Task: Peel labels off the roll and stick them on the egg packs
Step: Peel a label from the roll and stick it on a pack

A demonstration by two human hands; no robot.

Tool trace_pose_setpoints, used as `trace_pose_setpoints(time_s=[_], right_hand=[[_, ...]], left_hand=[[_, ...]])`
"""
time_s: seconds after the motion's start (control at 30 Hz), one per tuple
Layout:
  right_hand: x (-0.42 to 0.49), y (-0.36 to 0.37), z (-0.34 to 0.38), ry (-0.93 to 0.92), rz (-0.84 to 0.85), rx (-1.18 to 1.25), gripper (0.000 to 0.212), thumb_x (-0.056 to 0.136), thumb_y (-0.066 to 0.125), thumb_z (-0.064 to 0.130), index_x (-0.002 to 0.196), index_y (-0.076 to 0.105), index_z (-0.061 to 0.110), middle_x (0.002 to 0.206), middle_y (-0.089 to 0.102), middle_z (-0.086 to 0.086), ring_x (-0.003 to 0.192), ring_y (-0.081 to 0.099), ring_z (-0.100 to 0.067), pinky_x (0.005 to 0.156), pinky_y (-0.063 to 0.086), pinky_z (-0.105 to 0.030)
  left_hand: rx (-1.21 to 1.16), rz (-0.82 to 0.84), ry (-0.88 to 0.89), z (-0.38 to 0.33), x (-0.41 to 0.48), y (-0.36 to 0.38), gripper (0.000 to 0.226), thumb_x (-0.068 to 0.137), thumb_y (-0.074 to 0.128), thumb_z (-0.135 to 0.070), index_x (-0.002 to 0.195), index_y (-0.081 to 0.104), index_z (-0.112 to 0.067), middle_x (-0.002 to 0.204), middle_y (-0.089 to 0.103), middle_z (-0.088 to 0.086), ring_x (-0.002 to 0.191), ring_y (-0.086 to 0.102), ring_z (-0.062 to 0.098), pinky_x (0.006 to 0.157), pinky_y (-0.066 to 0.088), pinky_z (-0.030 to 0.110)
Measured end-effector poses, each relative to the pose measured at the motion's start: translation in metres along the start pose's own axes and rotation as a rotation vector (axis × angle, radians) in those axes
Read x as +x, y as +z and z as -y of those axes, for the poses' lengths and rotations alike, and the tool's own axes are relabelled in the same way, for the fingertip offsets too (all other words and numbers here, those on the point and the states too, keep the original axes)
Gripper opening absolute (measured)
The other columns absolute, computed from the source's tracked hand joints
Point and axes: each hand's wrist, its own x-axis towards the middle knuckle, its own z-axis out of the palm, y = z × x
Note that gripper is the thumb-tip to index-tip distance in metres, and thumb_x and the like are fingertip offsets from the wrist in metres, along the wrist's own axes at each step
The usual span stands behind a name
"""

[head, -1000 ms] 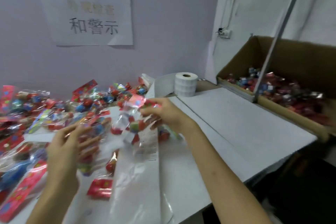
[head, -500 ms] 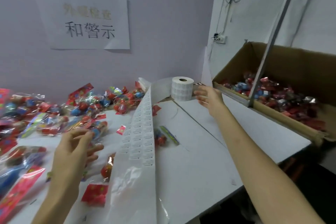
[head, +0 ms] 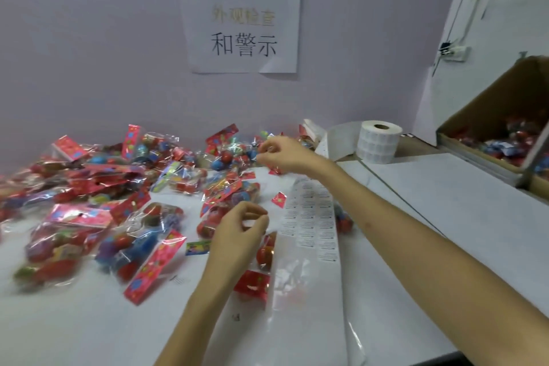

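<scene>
Egg packs (head: 98, 187) are heaped on the table (head: 89, 321) at left, back to the wall. The left hand (head: 237, 235) is held beside the label strip (head: 312, 217), fingers curled to the thumb; whether anything is pinched cannot be told. The right hand (head: 282, 154), likewise curled, has been brought from the roll (head: 378, 141) to the far packs. Bare surface is left rightward up to the box (head: 490, 116).

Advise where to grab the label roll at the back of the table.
Grip the label roll across its curved outer wall, coming from above and the right. It stands on end, core hole up, and its label strip peels off the left side, so that side should stay free.
</scene>
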Motion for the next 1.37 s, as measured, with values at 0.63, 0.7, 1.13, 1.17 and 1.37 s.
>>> trace_pose_setpoints(time_s=[0.63, 0.7, 1.13, 1.17, 1.37], right_hand=[[0.008, 0.077, 0.008, 0.066, -0.137, 0.185, 0.023, 0.088, 0.077, 0.023, 0.109, 0.072, 0.015, 0.117, 0.07, -0.001, 0.111, 0.063, -0.021, 0.102, 0.049, -0.049], [0.003, 0.074, 0.012, 0.027, -0.122, 0.286, 0.022, 0.088, 0.077, 0.018, 0.109, 0.071, 0.012, 0.107, 0.07, -0.001, 0.103, 0.066, -0.02, 0.089, 0.056, -0.037], [-0.048, 0.016, -0.005, -0.073, -0.299, 0.91, 0.018, 0.096, 0.063, 0.006, 0.11, 0.066, 0.017, 0.103, 0.074, -0.006, 0.089, 0.073, -0.021, 0.075, 0.059, -0.028], [-0.052, 0.014, -0.01, -0.051, -0.275, 0.981, 0.019, 0.097, 0.062, 0.006, 0.112, 0.066, 0.015, 0.1, 0.074, -0.006, 0.086, 0.073, -0.021, 0.076, 0.059, -0.031], [-0.074, 0.024, -0.031, -0.018, -0.137, 1.085, 0.02, 0.095, 0.059, 0.004, 0.111, 0.069, 0.01, 0.092, 0.076, -0.006, 0.077, 0.073, -0.019, 0.062, 0.058, -0.026]], left_hand=[[0.182, 0.094, 0.037, 0.004, -0.005, 0.0, 0.03, 0.098, 0.06, -0.028, 0.128, 0.055, -0.03, 0.126, 0.061, -0.013, 0.097, 0.063, -0.002, 0.088, 0.059, 0.032], [0.168, 0.089, 0.031, 0.004, -0.004, 0.0, 0.033, 0.098, 0.06, -0.028, 0.131, 0.053, -0.031, 0.128, 0.06, -0.014, 0.092, 0.061, -0.008, 0.083, 0.059, 0.027], [-0.239, -0.15, -0.061, -0.001, 0.003, -0.005, 0.007, 0.1, 0.061, -0.02, 0.106, 0.062, -0.024, 0.104, 0.072, -0.001, 0.09, 0.073, 0.017, 0.08, 0.06, 0.032], [-0.335, -0.177, -0.114, -0.004, 0.004, -0.007, 0.009, 0.102, 0.056, -0.019, 0.11, 0.058, -0.022, 0.105, 0.072, 0.003, 0.088, 0.074, 0.02, 0.079, 0.06, 0.034], [-0.571, -0.122, -0.211, -0.014, 0.003, -0.015, 0.041, 0.096, 0.051, -0.058, 0.117, 0.058, -0.024, 0.103, 0.075, 0.002, 0.085, 0.076, 0.023, 0.067, 0.06, 0.031]])
